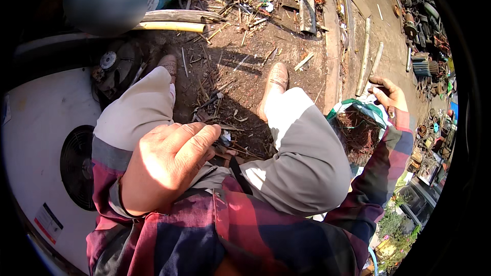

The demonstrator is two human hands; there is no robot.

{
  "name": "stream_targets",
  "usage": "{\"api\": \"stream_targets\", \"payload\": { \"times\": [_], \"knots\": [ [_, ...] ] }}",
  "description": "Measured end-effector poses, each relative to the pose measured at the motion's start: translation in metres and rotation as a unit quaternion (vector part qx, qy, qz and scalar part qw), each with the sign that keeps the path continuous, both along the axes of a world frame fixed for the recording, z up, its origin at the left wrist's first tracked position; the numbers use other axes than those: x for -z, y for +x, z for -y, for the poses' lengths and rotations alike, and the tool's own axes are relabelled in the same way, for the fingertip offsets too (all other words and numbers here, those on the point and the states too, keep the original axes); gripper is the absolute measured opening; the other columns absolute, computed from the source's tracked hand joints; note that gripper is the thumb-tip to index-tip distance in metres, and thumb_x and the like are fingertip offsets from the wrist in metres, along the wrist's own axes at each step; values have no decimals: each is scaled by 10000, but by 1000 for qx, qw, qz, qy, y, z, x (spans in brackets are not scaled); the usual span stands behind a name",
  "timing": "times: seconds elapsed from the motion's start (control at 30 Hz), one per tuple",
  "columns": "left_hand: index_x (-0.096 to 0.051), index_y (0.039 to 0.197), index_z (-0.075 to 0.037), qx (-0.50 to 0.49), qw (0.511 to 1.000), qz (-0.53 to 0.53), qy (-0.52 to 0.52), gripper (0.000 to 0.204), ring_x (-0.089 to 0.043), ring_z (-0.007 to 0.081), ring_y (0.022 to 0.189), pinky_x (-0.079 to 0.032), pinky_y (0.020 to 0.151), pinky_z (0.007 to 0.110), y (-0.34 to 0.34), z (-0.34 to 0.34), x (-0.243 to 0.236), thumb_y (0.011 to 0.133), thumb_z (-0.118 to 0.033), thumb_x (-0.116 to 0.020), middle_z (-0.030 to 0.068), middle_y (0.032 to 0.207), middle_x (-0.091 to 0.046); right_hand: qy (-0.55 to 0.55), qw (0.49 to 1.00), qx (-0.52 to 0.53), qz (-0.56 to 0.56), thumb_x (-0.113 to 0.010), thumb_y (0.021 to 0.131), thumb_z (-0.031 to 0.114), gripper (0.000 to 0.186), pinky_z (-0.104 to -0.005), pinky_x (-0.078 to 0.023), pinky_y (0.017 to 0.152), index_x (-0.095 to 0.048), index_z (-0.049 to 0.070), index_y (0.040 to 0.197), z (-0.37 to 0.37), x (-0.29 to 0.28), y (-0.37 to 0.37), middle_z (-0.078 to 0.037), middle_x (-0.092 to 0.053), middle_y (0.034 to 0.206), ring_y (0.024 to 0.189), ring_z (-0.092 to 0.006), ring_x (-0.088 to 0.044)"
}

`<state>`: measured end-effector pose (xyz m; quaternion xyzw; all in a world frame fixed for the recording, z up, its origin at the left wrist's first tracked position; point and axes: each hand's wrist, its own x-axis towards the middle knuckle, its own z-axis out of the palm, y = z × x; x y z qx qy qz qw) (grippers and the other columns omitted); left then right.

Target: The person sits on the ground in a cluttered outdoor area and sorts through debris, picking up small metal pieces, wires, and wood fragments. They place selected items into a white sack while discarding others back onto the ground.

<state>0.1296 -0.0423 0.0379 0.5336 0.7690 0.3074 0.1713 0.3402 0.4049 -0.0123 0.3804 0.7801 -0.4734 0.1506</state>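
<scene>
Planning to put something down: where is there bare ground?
Mostly bare pavement lies between thin poles and metal parts, far right; soil is fairly open between right shoe and long plank. Crowded: the debris at top; the sack between leg and right hand fills that gap.

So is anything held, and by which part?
Can't tell: the left grip is curled, palm side hidden; the right grip is by the rim of the open sack, with no clear hold on it.
</scene>
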Motion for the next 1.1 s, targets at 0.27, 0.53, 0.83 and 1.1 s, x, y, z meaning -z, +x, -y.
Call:
{"api": "stream_targets", "payload": {
  "times": [0.27, 0.53, 0.83, 1.1],
  "knots": [
    [-589, 1093, 21, 112, 974, -4, -198, 400, -574, 232, 806, -456, 691, 344, -22, -25, 21, 748, -180, -568, 147, 1013, -596, 28, 968, -242, 59, -679, 846, 163, 194, -258, -460, 636, -640, 29, 981, -66, 212, -252, -7, -621, 799, 707, -101, -557],
    [-522, 1152, 10, 59, 917, 23, -393, 489, -567, 303, 903, -456, 783, 416, -73, -39, 28, 730, -206, -641, 171, 1111, -565, 153, 971, -177, 55, -668, 771, 283, 271, -328, -491, 781, -696, 101, 970, -14, 361, -309, -132, -687, 884, 838, -243, -658],
    [-526, 1133, 25, 5, 922, 30, -386, 573, -591, 335, 835, -472, 739, 448, -103, -53, 40, 689, -274, -729, 201, 1076, -583, 182, 978, -95, 34, -601, 842, 166, 318, -360, -466, 904, -611, 87, 1150, -24, 394, -355, -160, -638, 1116, 1046, -275, -612],
    [-522, 1137, 27, -22, 918, 39, -393, 556, -595, 334, 845, -475, 746, 448, -114, -54, 42, 672, -215, -707, 209, 1075, -587, 151, 984, -44, 79, -744, 754, 261, 536, -309, -470, 872, -563, 35, 1206, -21, 429, -386, -125, -666, 1059, 985, -219, -632]
  ]
}}
